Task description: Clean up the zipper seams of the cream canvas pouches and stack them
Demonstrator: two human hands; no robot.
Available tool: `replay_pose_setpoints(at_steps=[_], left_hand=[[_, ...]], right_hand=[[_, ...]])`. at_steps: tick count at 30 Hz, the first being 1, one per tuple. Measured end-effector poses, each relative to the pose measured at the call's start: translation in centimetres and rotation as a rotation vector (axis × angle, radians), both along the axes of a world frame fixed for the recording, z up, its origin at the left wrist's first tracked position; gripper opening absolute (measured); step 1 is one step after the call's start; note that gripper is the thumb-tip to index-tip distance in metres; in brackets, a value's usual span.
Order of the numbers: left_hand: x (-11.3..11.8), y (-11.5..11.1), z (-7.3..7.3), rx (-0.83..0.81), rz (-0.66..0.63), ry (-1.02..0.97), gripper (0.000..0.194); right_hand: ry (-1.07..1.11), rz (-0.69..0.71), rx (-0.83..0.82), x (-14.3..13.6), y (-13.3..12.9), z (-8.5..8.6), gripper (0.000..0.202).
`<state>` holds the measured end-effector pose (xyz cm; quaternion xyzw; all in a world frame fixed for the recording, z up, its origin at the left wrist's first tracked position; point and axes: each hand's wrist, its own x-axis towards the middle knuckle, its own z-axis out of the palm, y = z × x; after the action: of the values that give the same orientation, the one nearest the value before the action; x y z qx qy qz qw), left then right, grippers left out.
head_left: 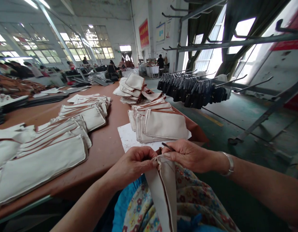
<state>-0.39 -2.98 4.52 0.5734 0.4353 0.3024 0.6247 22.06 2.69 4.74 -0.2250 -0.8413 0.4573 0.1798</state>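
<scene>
An off-white fabric pouch (168, 180) with a brown inner edge hangs upright above my lap, its opening at the top. My left hand (133, 166) pinches the pouch's top corner between thumb and fingers. On the other side, my right hand (191, 156), with a silvery bracelet at the wrist, is closed on a thin dark tool (168, 147) whose tip points left. Its thumb presses near the pouch's top edge. The tool's kind cannot be made out, as the fingers cover most of it. A floral apron (199, 199) lies under the pouch.
Similar pouches lie stacked in rows on the brown table (104, 138), one pile (165, 124) just beyond my hands on white paper (123, 138). To the right stands a metal rack (255, 120) with dark hanging pieces (193, 91). Several people sit farther back.
</scene>
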Motion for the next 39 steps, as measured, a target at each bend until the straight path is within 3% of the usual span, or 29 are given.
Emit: replay_pose_setpoints(at_steps=[2,8,14,18,22,25,27,29,34,36,39], left_hand=[[0.2,0.1,0.2,-0.001,-0.004,0.032,0.020],[1.2,-0.2,0.9,0.168,0.024,0.391,0.025],[1.4,-0.4,0.7,0.143,0.076,0.446,0.029],[0.9,-0.4,-0.2,0.000,0.100,0.239,0.026],[0.9,-0.6,-0.9,-0.228,0.230,-0.110,0.033],[1.2,-0.8,-1.2,-0.349,0.153,-0.157,0.038],[1.3,-0.9,-1.3,-0.346,0.128,-0.102,0.038],[1.3,-1.0,-1.3,-0.287,0.137,-0.049,0.040],[0.6,-1.1,-0.4,-0.155,0.073,0.050,0.039],[0.4,-1.0,0.0,-0.103,0.050,0.103,0.039],[0.2,-0.8,0.6,-0.037,0.019,0.162,0.040]], right_hand=[[-0.004,-0.012,0.001,-0.1,-0.1,0.2,0.023],[0.041,-0.147,-0.120,-1.2,-0.6,0.1,0.018],[0.098,-0.236,-0.054,-1.8,-0.9,-1.1,0.004],[0.212,-0.160,0.177,-1.3,-1.1,-1.6,0.006],[0.259,-0.030,0.661,-0.4,-1.0,-2.4,0.011],[0.159,0.037,1.029,0.1,-1.1,-3.2,0.017],[0.114,0.053,1.085,0.2,-1.3,-3.6,0.019],[0.151,0.047,0.872,0.3,-1.5,-3.6,0.019],[0.221,-0.045,-0.238,0.3,-0.7,-2.6,0.030],[0.175,-0.023,-0.425,0.4,0.0,-1.9,0.029],[0.113,0.049,-0.478,0.5,0.7,-1.0,0.030]])
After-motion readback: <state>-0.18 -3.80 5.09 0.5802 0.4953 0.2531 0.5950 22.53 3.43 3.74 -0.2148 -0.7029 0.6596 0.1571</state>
